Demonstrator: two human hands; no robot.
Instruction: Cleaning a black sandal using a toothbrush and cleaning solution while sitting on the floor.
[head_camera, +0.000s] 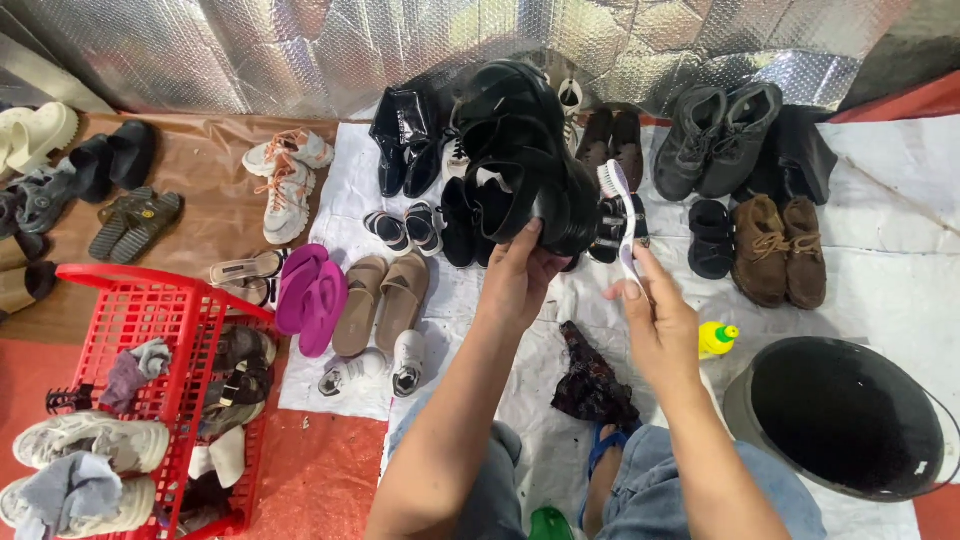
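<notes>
left hand (520, 268) gripping black shoe (525, 165), long axis 12-to-6, toe up | right hand (655, 320) pinching white brush (622, 215) at 3 | brown boots (778, 248) further at 3, dark rag (592, 378) at 6

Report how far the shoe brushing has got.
Done: pairs such as the brown boots stand in rows on the white sheet. In hand: left hand holds up a black shoe, right hand holds a white brush. Left: shoes still fill the red basket.
</notes>
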